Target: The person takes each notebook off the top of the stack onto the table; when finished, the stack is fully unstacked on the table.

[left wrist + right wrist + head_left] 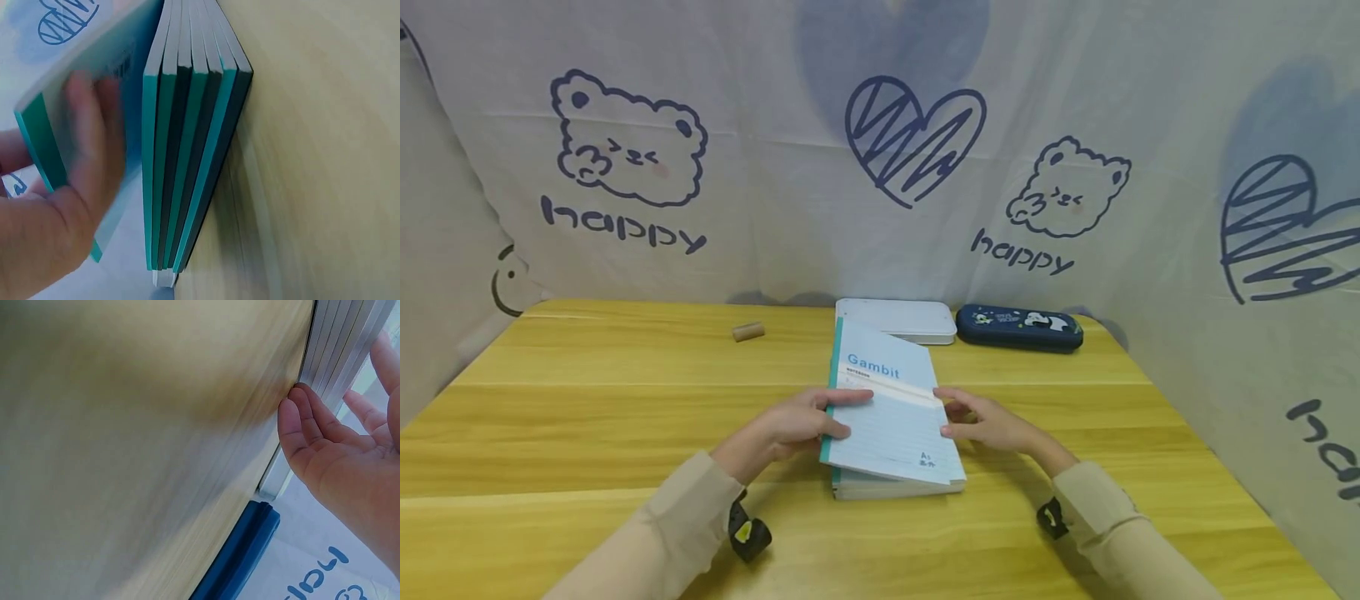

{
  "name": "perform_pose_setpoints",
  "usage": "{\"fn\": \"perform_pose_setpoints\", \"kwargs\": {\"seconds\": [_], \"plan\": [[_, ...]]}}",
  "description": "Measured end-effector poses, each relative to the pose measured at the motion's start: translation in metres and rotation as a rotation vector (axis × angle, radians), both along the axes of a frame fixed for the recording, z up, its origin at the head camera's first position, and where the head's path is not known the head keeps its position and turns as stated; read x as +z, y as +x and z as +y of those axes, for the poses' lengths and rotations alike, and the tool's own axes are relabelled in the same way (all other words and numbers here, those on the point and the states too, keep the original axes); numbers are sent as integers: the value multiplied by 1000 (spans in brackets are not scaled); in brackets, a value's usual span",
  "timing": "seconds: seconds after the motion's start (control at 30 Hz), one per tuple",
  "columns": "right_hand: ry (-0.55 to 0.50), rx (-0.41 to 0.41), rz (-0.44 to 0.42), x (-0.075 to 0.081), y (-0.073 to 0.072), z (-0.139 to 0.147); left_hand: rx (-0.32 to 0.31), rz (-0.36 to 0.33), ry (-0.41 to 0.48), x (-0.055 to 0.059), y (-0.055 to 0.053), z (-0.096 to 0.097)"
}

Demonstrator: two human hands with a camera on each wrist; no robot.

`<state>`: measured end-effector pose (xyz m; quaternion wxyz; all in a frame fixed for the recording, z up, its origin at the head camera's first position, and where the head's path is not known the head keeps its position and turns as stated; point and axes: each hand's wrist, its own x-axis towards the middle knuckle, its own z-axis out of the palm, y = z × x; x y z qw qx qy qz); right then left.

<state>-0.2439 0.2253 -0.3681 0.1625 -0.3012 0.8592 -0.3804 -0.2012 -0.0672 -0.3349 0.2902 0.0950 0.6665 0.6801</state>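
A light-blue "Gambit" notebook [880,446] with a teal spine lies tilted above a stack of notebooks [895,490]. My left hand [797,423] grips it by its spine side, thumb on the cover and fingers underneath. In the left wrist view, that notebook stands apart from the stack [187,156] along the spine side, and the stack's spines are teal and black. At the opposite edge, my right hand [988,423] touches the stack's page side with extended fingers, as the right wrist view shows [340,450].
Behind the notebooks lies a flat white case [895,317], with a dark blue panda pencil case [1019,328] to its right. A small brown cylinder [748,332] lies at the back left. A printed white cloth [790,183] hangs along the wooden table's [587,417] back edge.
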Motion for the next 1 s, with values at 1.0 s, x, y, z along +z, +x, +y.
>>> {"fn": "perform_pose_setpoints", "kwargs": {"seconds": [1.0], "plan": [[-21, -25, -3, 0, -2, -2, 106, 45, 41, 5, 6, -31]]}}
